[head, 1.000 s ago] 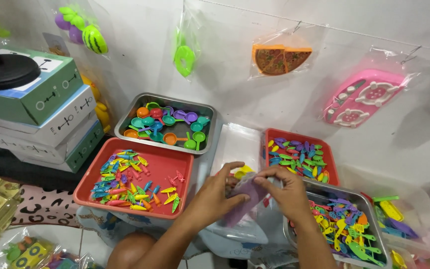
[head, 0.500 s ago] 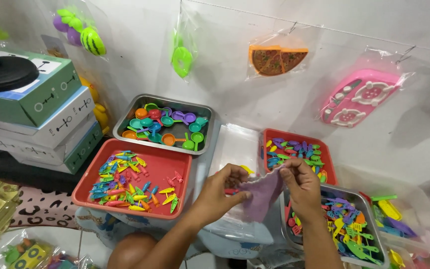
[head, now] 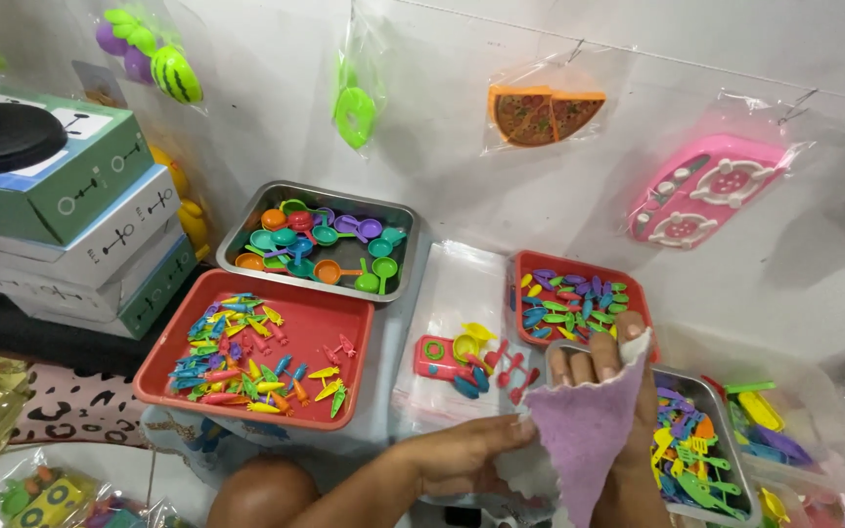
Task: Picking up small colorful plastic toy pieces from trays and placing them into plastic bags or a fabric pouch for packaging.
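The soft purple cloth [head: 589, 430] is covering most of the right hand [head: 606, 391] and part of the grey metal tray of tiny toy tools [head: 711, 460]. Below the cloth, both arms are running off the bottom edge.

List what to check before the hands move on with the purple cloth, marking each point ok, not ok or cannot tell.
1. Purple cloth held by right hand: ok.
2. Left hand pinching the cloth's lower edge: ok.
3. Small toy pieces lie on the clear bag, uncovered: ok.
4. Red tray sits flat: ok.
5. Anything held under the cloth: cannot tell.
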